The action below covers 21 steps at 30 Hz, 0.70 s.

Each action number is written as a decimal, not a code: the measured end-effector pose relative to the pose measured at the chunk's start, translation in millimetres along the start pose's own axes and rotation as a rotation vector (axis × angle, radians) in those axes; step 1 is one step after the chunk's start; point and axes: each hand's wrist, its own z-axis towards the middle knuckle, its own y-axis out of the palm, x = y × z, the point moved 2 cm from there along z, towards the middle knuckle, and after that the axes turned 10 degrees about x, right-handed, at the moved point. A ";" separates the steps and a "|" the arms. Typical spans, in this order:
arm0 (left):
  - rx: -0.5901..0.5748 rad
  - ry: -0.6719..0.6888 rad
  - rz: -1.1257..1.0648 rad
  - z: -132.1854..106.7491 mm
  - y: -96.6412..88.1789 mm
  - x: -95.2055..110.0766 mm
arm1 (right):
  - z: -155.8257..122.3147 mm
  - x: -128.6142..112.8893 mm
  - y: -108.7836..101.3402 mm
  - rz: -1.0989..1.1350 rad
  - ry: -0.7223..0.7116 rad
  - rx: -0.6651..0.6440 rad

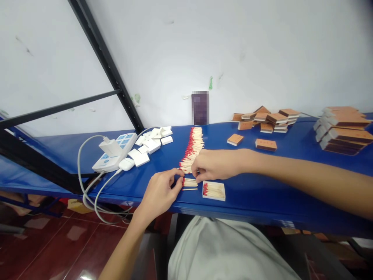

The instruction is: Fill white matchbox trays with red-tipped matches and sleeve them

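At the frame's lower centre, the left hand [161, 192] and right hand [215, 165] bracket a few red-tipped wooden matches [190, 182], fingers narrow; whether they grip, I cannot tell. 1 open white rectangular tray [214, 199] already holds matches; a long row [196, 144] above is still loose.

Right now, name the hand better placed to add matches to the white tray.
Probably the right hand: its fingertips are near the white tray; the left hand sits farther away, at the red heads of loose matches.
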 end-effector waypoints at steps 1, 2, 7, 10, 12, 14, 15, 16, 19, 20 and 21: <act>-0.002 0.003 -0.001 -0.3 -0.4 0.2 | -0.6 -0.3 -1.3 0.007 -0.008 -0.008; -0.005 0.007 -0.005 -0.6 -0.9 0.6 | -1.5 -0.8 -2.6 0.009 -0.013 -0.012; -0.040 0.032 -0.045 -1.3 -3.7 2.1 | -4.8 -9.5 -3.7 -0.037 0.022 0.021; -0.084 0.040 -0.045 -0.6 -5.1 2.5 | -3.1 -17.3 1.7 -0.112 0.063 0.029; -0.108 0.048 -0.031 -0.1 -6.6 3.2 | -1.2 -20.6 6.6 -0.183 0.073 0.040; -0.134 0.073 -0.006 0.0 -8.9 4.6 | 0.3 -21.7 11.4 -0.239 0.061 0.060; -0.148 0.089 0.005 -0.1 -10.4 5.3 | 0.8 -21.6 13.4 -0.255 0.052 0.072; -0.163 0.104 0.012 -0.4 -12.0 5.9 | 1.1 -21.3 15.1 -0.262 0.043 0.080; -0.211 0.124 -0.008 -2.0 -16.8 5.7 | 1.5 -20.0 17.6 -0.260 0.048 0.077; -0.223 0.123 -0.020 -2.5 -18.1 5.1 | 1.5 -19.9 17.6 -0.259 0.055 0.072; -0.233 0.123 -0.029 -3.0 -19.1 4.4 | 1.5 -20.2 17.2 -0.258 0.060 0.069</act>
